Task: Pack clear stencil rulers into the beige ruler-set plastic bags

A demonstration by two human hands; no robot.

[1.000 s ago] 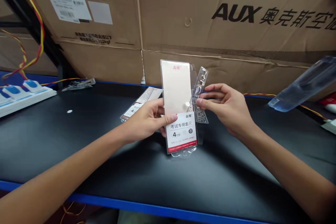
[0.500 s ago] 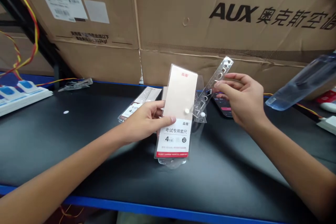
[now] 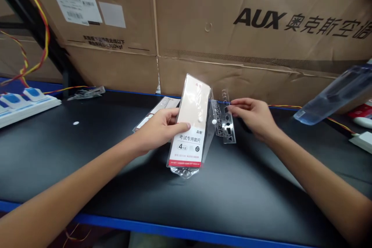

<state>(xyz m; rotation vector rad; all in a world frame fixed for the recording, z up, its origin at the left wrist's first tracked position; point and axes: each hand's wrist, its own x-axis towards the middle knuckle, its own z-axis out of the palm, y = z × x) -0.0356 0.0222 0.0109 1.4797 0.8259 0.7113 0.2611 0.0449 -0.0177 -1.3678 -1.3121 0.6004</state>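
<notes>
My left hand [image 3: 158, 131] grips a clear plastic pouch [image 3: 188, 124] holding a beige ruler set with a white and red card [image 3: 187, 147] printed "4". The pouch tilts, and its flap stands open on the right with a white snap button [image 3: 214, 122]. My right hand [image 3: 252, 118] pinches a clear plastic stencil ruler [image 3: 225, 124] between fingertips and thumb, close beside the pouch. A second packaged ruler set [image 3: 154, 112] lies on the table behind my left hand, partly hidden. A dark phone [image 3: 244, 124] sits mostly hidden under my right hand.
A black table [image 3: 72, 162] with a blue front edge [image 3: 174, 226] runs across the view. Tall cardboard boxes [image 3: 232, 62] stand behind it. A white power strip [image 3: 26, 104] and wires lie at left. A translucent blue plastic sleeve [image 3: 331, 99] is at right.
My right hand has moved down and left, bringing the stencil ruler from a rightward slant to nearly upright beside the pouch. The phone is now mostly covered.
</notes>
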